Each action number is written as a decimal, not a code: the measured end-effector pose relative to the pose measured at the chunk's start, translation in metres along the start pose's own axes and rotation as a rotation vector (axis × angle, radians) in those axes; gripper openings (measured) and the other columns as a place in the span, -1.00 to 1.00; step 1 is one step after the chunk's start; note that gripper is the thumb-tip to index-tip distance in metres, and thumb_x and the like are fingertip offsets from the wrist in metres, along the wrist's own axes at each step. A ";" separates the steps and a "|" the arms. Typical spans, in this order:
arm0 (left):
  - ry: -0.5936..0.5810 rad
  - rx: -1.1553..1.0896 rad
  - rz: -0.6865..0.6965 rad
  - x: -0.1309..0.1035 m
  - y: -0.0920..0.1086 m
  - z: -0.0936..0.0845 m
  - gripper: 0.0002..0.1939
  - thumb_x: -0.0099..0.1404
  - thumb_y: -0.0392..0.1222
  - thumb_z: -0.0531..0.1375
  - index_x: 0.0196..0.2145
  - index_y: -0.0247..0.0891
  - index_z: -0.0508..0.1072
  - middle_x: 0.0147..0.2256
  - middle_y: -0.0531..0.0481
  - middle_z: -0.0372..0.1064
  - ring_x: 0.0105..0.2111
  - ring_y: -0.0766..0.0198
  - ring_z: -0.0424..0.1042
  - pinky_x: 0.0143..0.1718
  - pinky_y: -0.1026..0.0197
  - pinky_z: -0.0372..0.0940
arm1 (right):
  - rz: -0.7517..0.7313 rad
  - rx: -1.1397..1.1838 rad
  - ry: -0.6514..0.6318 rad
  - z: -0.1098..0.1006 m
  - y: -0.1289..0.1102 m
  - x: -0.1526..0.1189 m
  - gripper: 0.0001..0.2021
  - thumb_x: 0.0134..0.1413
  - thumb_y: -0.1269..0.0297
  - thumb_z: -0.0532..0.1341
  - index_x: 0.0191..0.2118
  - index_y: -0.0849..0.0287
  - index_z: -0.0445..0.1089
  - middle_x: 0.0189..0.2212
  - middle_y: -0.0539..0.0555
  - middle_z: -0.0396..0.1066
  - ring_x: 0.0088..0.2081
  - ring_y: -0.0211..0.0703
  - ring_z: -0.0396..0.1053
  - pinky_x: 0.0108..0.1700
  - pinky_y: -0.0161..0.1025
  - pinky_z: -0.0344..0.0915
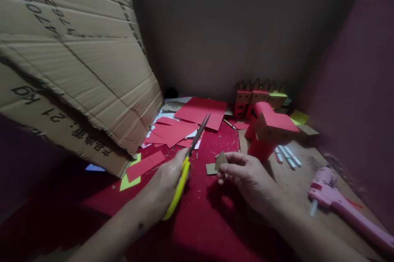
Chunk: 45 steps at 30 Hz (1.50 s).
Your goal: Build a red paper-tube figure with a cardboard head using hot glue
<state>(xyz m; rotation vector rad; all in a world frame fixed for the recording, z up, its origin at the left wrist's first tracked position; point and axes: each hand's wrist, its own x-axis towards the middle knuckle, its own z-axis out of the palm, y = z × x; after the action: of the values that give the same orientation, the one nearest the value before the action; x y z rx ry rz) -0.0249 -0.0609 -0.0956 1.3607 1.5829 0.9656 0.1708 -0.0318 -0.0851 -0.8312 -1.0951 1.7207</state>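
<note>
My left hand (175, 176) is closed around yellow-handled scissors (181, 184), whose dark blades point up and away from me with their tips close together. Between the thumb and fingers of my right hand (246, 174) is a small pointed piece of cardboard (221, 161). Just beyond it, a flat cardboard square (211, 169) lies on the red tabletop (200, 213). To the right of that hand stands a red paper-covered cardboard figure (267, 126), partly hidden by other pieces.
A large printed cardboard sheet (76, 48) leans on the left. Red paper (203, 110) and offcuts lie at the back. Several small box figures (257, 98) stand by the wall. Glue sticks (289, 157) and a pink glue gun (335, 196) rest on cardboard (295, 184) to the right.
</note>
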 end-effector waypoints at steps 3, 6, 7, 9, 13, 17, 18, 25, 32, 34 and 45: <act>-0.009 -0.070 0.046 0.005 0.018 0.004 -0.76 0.18 -0.02 0.14 -0.28 -0.22 0.32 -0.52 0.08 0.32 -0.63 0.36 0.25 -0.62 0.33 0.15 | -0.021 -0.009 -0.001 0.000 0.002 0.001 -0.81 -0.25 0.46 0.34 -0.36 0.28 0.46 -0.55 0.01 0.40 -0.55 -0.33 0.31 -0.45 -0.32 0.28; -0.124 -0.169 0.149 0.007 0.039 0.007 -0.71 0.13 -0.11 0.22 -0.20 -0.23 0.31 -0.45 0.10 0.33 -0.63 0.44 0.21 -0.62 0.36 0.15 | -0.029 0.006 0.023 0.000 0.003 0.001 -0.73 -0.31 0.46 0.35 -0.35 0.20 0.37 -0.58 -0.05 0.40 -0.59 -0.29 0.32 -0.50 -0.30 0.27; -0.149 -0.212 0.166 0.008 0.044 0.007 -0.67 0.11 -0.15 0.23 -0.16 -0.24 0.30 -0.44 0.10 0.33 -0.62 0.45 0.21 -0.62 0.36 0.14 | -0.030 -0.001 0.025 0.000 0.002 0.001 -0.73 -0.31 0.46 0.35 -0.38 0.18 0.34 -0.59 -0.06 0.39 -0.61 -0.29 0.32 -0.52 -0.30 0.25; -0.199 -0.280 0.187 0.012 0.051 0.009 -0.60 0.10 -0.19 0.25 -0.10 -0.26 0.28 -0.44 0.09 0.34 -0.62 0.47 0.19 -0.62 0.37 0.12 | -0.024 -0.038 0.015 0.000 0.002 0.000 -0.76 -0.29 0.45 0.34 -0.43 0.17 0.29 -0.62 -0.08 0.39 -0.65 -0.30 0.31 -0.54 -0.31 0.21; -0.346 -0.333 0.211 0.023 0.054 0.014 -0.62 0.09 -0.22 0.27 -0.15 -0.30 0.29 -0.49 0.10 0.34 -0.60 0.44 0.25 -0.59 0.35 0.15 | -0.001 -0.117 0.008 0.000 0.000 -0.003 -0.83 -0.22 0.45 0.32 -0.49 0.18 0.29 -0.67 -0.08 0.36 -0.67 -0.34 0.26 -0.57 -0.35 0.13; -0.381 -0.366 0.248 0.034 0.053 0.019 -0.64 0.07 -0.33 0.24 -0.15 -0.27 0.30 -0.54 0.15 0.32 -0.64 0.45 0.25 -0.61 0.36 0.13 | -0.011 -0.068 -0.008 -0.002 0.000 -0.004 -0.87 -0.17 0.42 0.32 -0.47 0.19 0.33 -0.69 -0.07 0.34 -0.67 -0.35 0.25 -0.58 -0.35 0.14; -0.382 -0.388 0.251 0.037 0.053 0.020 -0.61 0.07 -0.33 0.24 -0.12 -0.25 0.30 -0.53 0.15 0.32 -0.64 0.45 0.25 -0.61 0.36 0.13 | -0.009 -0.022 -0.017 -0.003 0.000 -0.003 -0.87 -0.17 0.40 0.33 -0.45 0.20 0.35 -0.65 -0.06 0.36 -0.65 -0.33 0.28 -0.56 -0.34 0.18; -0.357 -0.476 0.199 0.048 0.044 0.025 -0.64 0.07 -0.26 0.26 -0.14 -0.30 0.33 -0.51 0.13 0.32 -0.60 0.41 0.30 -0.57 0.33 0.18 | 0.038 0.125 0.001 -0.005 0.004 0.001 -0.80 -0.19 0.34 0.38 -0.43 0.24 0.36 -0.55 0.02 0.42 -0.56 -0.22 0.42 -0.51 -0.28 0.33; -0.380 -0.487 0.226 0.046 0.040 0.025 -0.55 0.13 -0.21 0.26 -0.03 -0.29 0.28 -0.52 0.12 0.30 -0.59 0.36 0.35 -0.59 0.32 0.18 | 0.040 0.125 -0.019 -0.006 0.007 0.002 -0.77 -0.14 0.28 0.37 -0.41 0.24 0.33 -0.50 0.06 0.46 -0.56 -0.23 0.43 -0.53 -0.30 0.34; -0.362 -0.497 0.223 0.047 0.036 0.026 -0.54 0.17 -0.15 0.24 0.01 -0.29 0.26 -0.53 0.12 0.30 -0.61 0.35 0.35 -0.61 0.33 0.20 | 0.029 0.125 -0.013 -0.006 0.008 0.003 -0.77 -0.12 0.28 0.37 -0.41 0.24 0.32 -0.49 0.07 0.47 -0.56 -0.23 0.43 -0.53 -0.30 0.35; -0.342 -0.458 0.245 0.044 0.042 0.027 -0.51 0.07 -0.21 0.30 -0.04 -0.26 0.30 -0.45 0.12 0.29 -0.61 0.41 0.32 -0.60 0.33 0.19 | 0.014 0.096 0.007 -0.007 0.006 0.002 -0.79 -0.11 0.27 0.36 -0.42 0.22 0.33 -0.48 0.07 0.47 -0.55 -0.20 0.44 -0.52 -0.28 0.36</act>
<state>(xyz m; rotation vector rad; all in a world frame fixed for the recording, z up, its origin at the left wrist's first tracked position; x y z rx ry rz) 0.0120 -0.0109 -0.0718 1.3193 0.8875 1.0909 0.1745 -0.0291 -0.0938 -0.7859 -0.9959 1.7658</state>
